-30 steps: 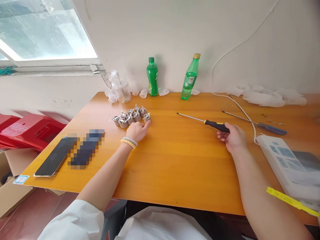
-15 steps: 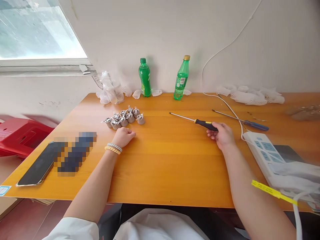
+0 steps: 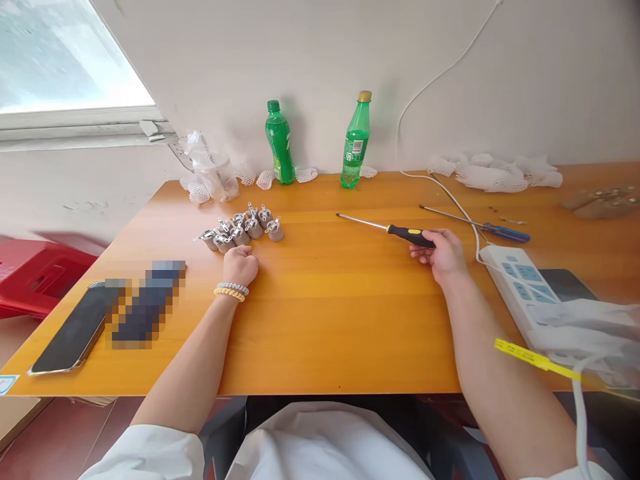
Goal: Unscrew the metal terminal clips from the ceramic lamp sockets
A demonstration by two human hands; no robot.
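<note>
My left hand (image 3: 241, 264) rests on the orange table (image 3: 330, 313) as a closed fist, just in front of a cluster of several small grey metal-clipped parts (image 3: 241, 229). It holds nothing that I can see. My right hand (image 3: 441, 252) grips the black and yellow handle of a long screwdriver (image 3: 385, 228), whose shaft lies low over the table and points left. Beaded bracelets sit on my left wrist.
Two green bottles (image 3: 279, 141) (image 3: 355, 141) stand at the back wall beside a clear plastic cup (image 3: 216, 173). A blue-handled screwdriver (image 3: 477, 227), a white power strip (image 3: 526, 288) and its cord lie at the right. A phone (image 3: 70, 333) lies at the left.
My left hand has drawn back from the grey parts and curled into a fist. My right hand keeps its hold on the screwdriver. The view has shifted right and slightly down.
</note>
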